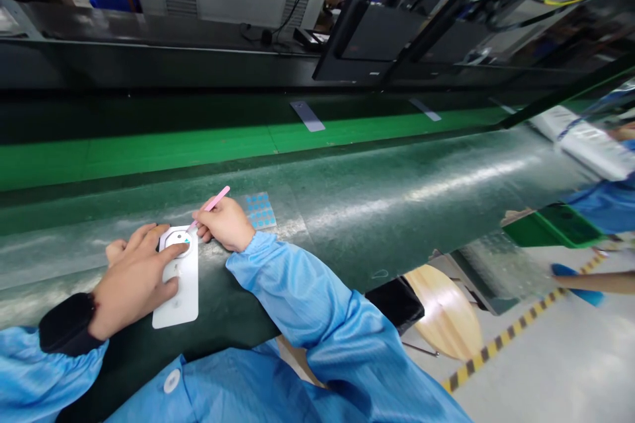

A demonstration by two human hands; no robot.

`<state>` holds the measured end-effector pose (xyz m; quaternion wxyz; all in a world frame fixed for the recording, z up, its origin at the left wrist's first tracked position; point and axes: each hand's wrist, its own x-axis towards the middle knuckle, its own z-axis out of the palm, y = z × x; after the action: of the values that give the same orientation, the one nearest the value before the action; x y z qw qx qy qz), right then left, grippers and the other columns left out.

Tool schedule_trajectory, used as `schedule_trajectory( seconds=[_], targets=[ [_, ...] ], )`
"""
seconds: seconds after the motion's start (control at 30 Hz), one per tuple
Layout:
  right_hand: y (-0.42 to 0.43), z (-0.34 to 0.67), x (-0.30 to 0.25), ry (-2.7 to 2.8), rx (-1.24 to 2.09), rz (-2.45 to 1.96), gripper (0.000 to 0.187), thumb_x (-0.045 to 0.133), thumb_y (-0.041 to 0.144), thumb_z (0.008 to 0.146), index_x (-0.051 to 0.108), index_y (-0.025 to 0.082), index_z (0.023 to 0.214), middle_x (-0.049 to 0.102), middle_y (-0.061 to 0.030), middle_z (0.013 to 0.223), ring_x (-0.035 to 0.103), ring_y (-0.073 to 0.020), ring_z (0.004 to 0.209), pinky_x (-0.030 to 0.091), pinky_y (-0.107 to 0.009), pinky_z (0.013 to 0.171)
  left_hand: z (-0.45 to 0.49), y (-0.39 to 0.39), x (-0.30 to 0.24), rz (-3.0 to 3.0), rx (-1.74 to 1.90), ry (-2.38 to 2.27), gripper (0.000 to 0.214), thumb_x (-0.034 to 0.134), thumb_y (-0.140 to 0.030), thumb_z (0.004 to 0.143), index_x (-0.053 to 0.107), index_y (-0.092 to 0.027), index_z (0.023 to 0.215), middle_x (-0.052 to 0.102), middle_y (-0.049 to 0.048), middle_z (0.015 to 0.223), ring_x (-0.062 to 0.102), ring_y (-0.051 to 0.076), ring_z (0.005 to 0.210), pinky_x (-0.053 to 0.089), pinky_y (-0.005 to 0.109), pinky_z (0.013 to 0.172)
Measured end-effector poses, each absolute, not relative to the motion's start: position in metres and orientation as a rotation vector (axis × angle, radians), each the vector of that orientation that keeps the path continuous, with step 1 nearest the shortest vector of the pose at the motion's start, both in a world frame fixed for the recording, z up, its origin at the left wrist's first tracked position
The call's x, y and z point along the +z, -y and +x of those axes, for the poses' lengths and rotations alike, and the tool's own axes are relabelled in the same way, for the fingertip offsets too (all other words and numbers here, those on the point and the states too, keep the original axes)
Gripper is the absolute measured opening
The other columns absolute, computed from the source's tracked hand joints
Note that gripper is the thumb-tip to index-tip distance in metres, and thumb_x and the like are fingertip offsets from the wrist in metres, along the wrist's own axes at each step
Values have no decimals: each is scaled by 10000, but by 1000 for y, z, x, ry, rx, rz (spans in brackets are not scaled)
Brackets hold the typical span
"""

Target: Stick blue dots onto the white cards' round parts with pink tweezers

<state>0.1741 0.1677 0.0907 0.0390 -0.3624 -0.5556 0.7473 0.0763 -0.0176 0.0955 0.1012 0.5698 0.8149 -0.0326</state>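
A white flat plate with a round ring near its top lies on the dark green conveyor belt. My left hand rests on the plate, fingers stretched flat, holding it down beside the ring. My right hand is closed in a pinch on pink tweezers, whose tip touches the ring where a small teal dot shows. A sheet of blue round stickers lies just right of my right hand.
A brighter green strip runs behind the belt, with grey tags on it. A round wooden stool stands at right below the belt edge. Another person's blue sleeve and a green tray are at far right.
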Motion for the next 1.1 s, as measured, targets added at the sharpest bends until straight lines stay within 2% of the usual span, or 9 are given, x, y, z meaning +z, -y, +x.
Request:
schedule_trajectory(
  seconds=[0.27, 0.37, 0.47, 0.6, 0.77, 0.87, 0.97, 1.03, 1.1],
  targets=[
    [-167, 173, 91, 1688, 2302, -1094, 322, 735, 77, 977, 601, 179, 703, 618, 20, 523, 560, -112, 422, 487, -172, 443, 72, 17, 92, 1672, -51, -2400, 516, 644, -402, 788, 819, -299, 1262, 669, 188, 1576, 564, 522, 1491, 558, 695, 1060],
    [-169, 173, 90, 1627, 2330, -1113, 313, 714, 80, 968, 592, 177, 697, 607, 19, 506, 551, -108, 416, 463, -163, 416, 71, 7, 99, 1570, -37, -2389, 486, 730, -430, 741, 796, -278, 1198, 652, 188, 1578, 531, 534, 1504, 526, 678, 1102],
    [-173, 176, 87, 1496, 2370, -1135, 251, 722, 93, 914, 592, 175, 715, 620, 8, 512, 566, -113, 422, 453, -160, 401, 77, -10, 112, 1400, -104, -2330, 505, 812, -360, 694, 740, -249, 1181, 662, 189, 1498, 537, 487, 1485, 473, 617, 1164],
    [-182, 183, 79, 1318, 2443, -1094, 215, 796, 143, 810, 605, 174, 718, 632, -2, 523, 586, -122, 428, 463, -165, 395, 81, -31, 124, 1287, -109, -2306, 554, 838, -256, 644, 673, -250, 1172, 699, 123, 1301, 667, 380, 1283, 502, 497, 1107],
    [-191, 188, 69, 1277, 2491, -1022, 352, 926, 243, 755, 587, 186, 675, 635, -20, 537, 598, -128, 427, 485, -177, 401, 35, -56, 141, 1283, -13, -2352, 501, 806, -208, 646, 659, -288, 1118, 742, 28, 1162, 736, 267, 1070, 534, 352, 952],
    [-190, 189, 63, 1251, 2512, -1003, 373, 954, 287, 722, 596, 187, 685, 653, -32, 554, 616, -138, 442, 497, -187, 407, -22, -77, 162, 1335, 0, -2434, 449, 788, -245, 641, 676, -297, 1072, 766, 11, 1049, 739, 289, 1043, 531, 379, 946],
    [-187, 188, 59, 1221, 2526, -984, 374, 958, 300, 665, 605, 180, 671, 660, -44, 556, 620, -140, 448, 482, -186, 403, -80, -99, 186, 1387, -1, -2566, 403, 783, -286, 593, 710, -272, 988, 794, 41, 1068, 740, 345, 1096, 540, 452, 992],
    [-185, 187, 58, 1205, 2525, -985, 384, 962, 305, 639, 601, 180, 669, 665, -48, 562, 619, -140, 446, 473, -188, 397, -109, -108, 201, 1446, 34, -2678, 292, 717, -365, 673, 729, -232, 933, 800, 50, 1160, 703, 392, 1245, 520, 520, 1072],
    [-184, 186, 59, 1199, 2518, -998, 396, 964, 306, 640, 589, 184, 678, 672, -50, 568, 616, -140, 441, 466, -189, 391, -125, -110, 212, 1520, 108, -2799, 347, 523, -426, 849, 743, -184, 965, 760, 22, 1327, 570, 436, 1457, 460, 596, 1156]
  ],
)
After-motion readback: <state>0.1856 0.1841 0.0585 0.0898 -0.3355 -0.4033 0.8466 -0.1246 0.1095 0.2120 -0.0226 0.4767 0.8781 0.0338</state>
